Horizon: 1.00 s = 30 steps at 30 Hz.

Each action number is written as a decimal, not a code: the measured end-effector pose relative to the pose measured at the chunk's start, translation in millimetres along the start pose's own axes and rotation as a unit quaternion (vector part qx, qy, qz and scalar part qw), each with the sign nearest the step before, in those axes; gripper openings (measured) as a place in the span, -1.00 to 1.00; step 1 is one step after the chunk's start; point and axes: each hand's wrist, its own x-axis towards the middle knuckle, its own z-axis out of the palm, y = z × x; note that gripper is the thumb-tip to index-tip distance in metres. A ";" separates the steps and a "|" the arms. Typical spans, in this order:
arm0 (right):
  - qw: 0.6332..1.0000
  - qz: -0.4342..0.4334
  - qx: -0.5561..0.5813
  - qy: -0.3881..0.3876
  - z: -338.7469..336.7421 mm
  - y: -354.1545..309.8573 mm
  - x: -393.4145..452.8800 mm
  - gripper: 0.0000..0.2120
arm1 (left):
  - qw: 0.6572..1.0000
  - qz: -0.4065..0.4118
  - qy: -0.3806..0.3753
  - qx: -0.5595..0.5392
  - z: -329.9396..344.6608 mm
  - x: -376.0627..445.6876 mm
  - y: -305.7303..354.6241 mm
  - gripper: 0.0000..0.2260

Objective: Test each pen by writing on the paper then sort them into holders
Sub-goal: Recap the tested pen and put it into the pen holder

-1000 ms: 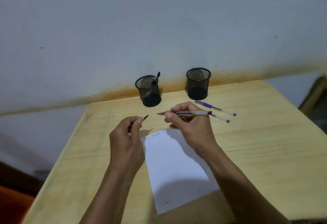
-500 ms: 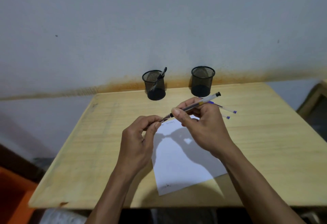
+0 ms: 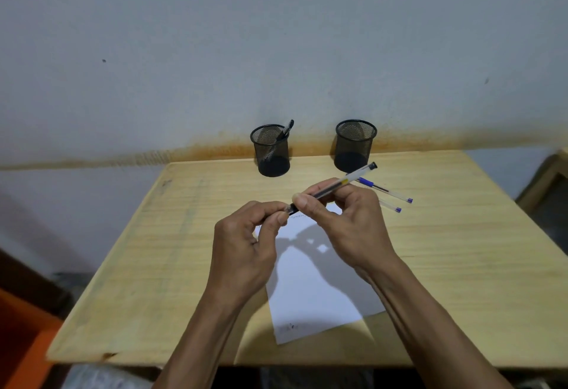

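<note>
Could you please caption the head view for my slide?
Both hands, left and right, hold a black pen above the paper.

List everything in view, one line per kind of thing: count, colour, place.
Mesh holders: two, black, back edge of table; left one holds one black pen, right one looks empty.
Held pen: one, clear barrel, black end, above the paper.
Loose pens: two, clear with blue, on table right of the hands.
Paper: one white sheet, table centre, faint scribbles.
Table: one, light wood.
Left hand: pinches the held pen's tip end, cap likely.
Right hand: grips its barrel.
</note>
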 end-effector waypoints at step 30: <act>0.966 -0.124 -0.079 0.211 4.1 25.3 124.5 -0.79 | 0.978 -0.196 0.056 -0.032 13.9 111.9 -64.7 -0.77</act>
